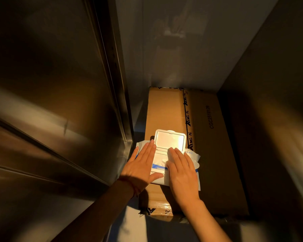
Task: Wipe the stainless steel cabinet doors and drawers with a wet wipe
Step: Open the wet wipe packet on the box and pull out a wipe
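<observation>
A white pack of wet wipes (160, 167) lies on a cardboard box (166, 110), its hinged lid (170, 139) flipped up and open. My left hand (141, 167) rests flat on the pack's left side, fingers straight. My right hand (181, 172) lies flat over the pack's right side, fingertips at the opening where a wipe shows. The stainless steel cabinet front (47, 102) fills the left of the view, with a seam running diagonally across it.
The cardboard box sits in a narrow gap between the steel cabinet on the left and a dark panel (273, 102) on the right. A pale wall (173, 41) closes the back. Pale floor (135, 227) shows in front of the box.
</observation>
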`<action>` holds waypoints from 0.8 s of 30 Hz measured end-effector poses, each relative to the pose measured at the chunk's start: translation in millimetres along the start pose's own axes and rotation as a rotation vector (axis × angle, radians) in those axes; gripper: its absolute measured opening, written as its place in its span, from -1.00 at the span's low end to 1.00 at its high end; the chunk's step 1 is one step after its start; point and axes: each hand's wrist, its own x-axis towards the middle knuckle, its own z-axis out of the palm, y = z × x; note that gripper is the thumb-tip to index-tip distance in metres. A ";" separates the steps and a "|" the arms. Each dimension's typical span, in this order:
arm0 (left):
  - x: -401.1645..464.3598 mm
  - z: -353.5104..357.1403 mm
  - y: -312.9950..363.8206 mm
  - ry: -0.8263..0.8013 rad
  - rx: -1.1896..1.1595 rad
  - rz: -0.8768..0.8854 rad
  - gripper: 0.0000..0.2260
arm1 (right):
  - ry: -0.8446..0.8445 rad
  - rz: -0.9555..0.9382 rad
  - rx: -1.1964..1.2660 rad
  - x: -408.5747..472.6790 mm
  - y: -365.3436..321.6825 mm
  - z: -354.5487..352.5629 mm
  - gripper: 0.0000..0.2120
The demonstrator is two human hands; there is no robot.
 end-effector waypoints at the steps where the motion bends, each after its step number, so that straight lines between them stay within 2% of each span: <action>1: -0.2 0.0 0.2 0.000 -0.001 -0.002 -0.21 | 0.005 0.006 -0.002 -0.4 -0.5 0.5 -0.50; 6: -0.4 -0.3 -0.2 0.004 -0.015 -0.001 -0.20 | 0.026 0.016 -0.007 -3.2 -0.9 1.2 -0.45; 14: -0.9 -0.2 1.2 0.005 -0.012 -0.011 -0.21 | 0.117 0.018 0.002 -13.4 -10.5 3.3 -0.52; 24: 1.1 4.0 -0.9 0.005 0.037 -0.007 -0.20 | 0.080 0.025 0.006 -14.2 -13.6 3.9 -0.49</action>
